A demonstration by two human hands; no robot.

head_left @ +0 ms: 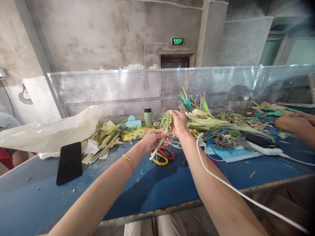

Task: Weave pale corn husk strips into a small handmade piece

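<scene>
Table [36, 196] about the left hand [155, 139]
Scissors [169, 158] below it, phone [69, 163] to its left, bottle [148, 118] behind; husk heap [206, 123] right of the right hand [179, 123].

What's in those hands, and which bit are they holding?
The right hand holds a green stringy bundle by its right side; the left hand pinches the pale strip below it, near the top.

Arms [105, 185] outstretched; left fingers [161, 134] bent, below curled right fingers [175, 113].

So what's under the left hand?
Below the left hand and its pale strip, a yellow loop and a red loop show on the blue table. Whatever lies directly behind the hand is covered.
</scene>
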